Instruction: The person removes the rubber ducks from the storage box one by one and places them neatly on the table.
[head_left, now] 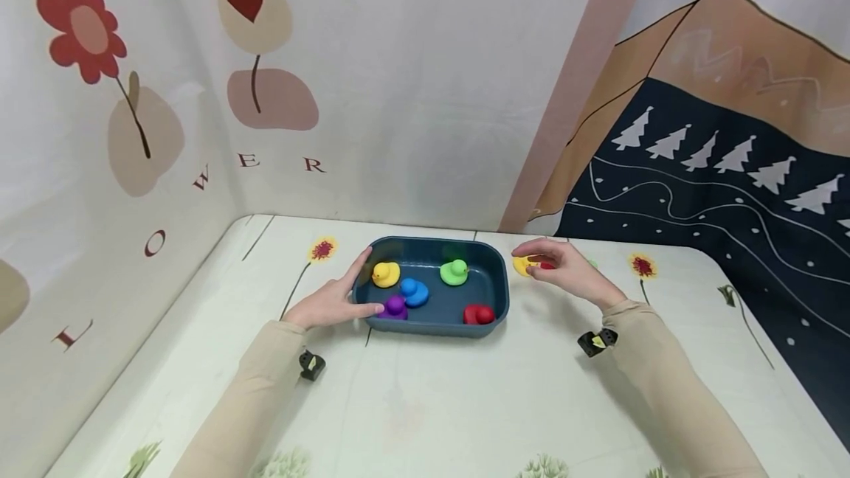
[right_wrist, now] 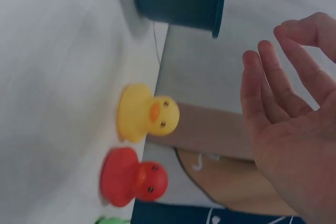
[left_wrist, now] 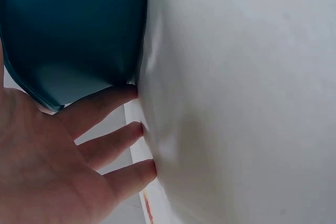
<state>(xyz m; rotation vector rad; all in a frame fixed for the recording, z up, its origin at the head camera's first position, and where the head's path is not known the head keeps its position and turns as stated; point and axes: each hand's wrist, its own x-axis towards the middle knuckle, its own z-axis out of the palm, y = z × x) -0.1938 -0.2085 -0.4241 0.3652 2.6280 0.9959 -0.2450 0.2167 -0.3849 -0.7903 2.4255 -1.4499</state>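
Note:
A dark blue tub [head_left: 432,328] stands on the table with a yellow duck [head_left: 386,275], a blue duck [head_left: 415,293], a purple duck [head_left: 395,307], a green duck [head_left: 454,272] and a red duck [head_left: 479,314] inside. At its left end is my left hand [head_left: 335,302], fingers extended along the outer wall, thumb at the near rim by the purple duck. My right hand [head_left: 564,268], holding nothing, is above another yellow duck [right_wrist: 140,114] and red duck [right_wrist: 126,177] to the tub's right. Its thumb and forefinger tips come together in the right wrist view.
Beyond the red duck outside the tub, part of a green toy [right_wrist: 113,220] shows. A flower-printed cloth [head_left: 425,397] covers the table. Printed curtains [head_left: 412,94] rise behind and to the left, and a dark tree-patterned cloth [head_left: 717,190] hangs at right.

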